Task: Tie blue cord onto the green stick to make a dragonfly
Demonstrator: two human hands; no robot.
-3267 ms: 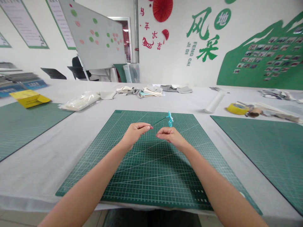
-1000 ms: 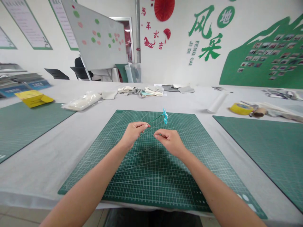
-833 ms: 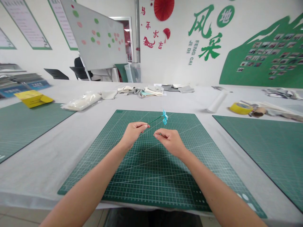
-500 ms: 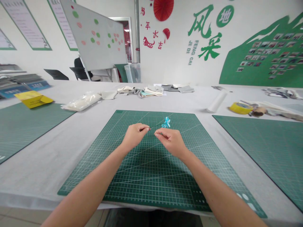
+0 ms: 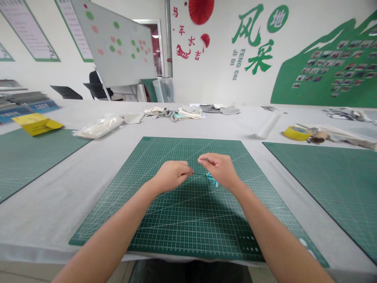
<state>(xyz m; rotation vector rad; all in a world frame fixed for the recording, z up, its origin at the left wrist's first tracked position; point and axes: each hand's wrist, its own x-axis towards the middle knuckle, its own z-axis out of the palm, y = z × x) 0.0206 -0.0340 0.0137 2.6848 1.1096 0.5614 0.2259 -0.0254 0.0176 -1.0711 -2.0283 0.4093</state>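
Along the counter's [image 5: 44,220] front edge lies a green mat [image 5: 176,228]. Over it hangs a blue flower-like piece [image 5: 210,177], its dark stem [image 5: 200,174] pinched by the left hand [image 5: 171,176]. Beside it, the right hand's [image 5: 220,167] fingertips press together, on what I can't tell. Fabric scraps [image 5: 191,113] lie towards the far edge.

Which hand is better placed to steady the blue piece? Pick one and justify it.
Probably the right hand: the blue piece shows just beneath it. The left hand sits farther off, seemingly pinching the other end of the dark stem.
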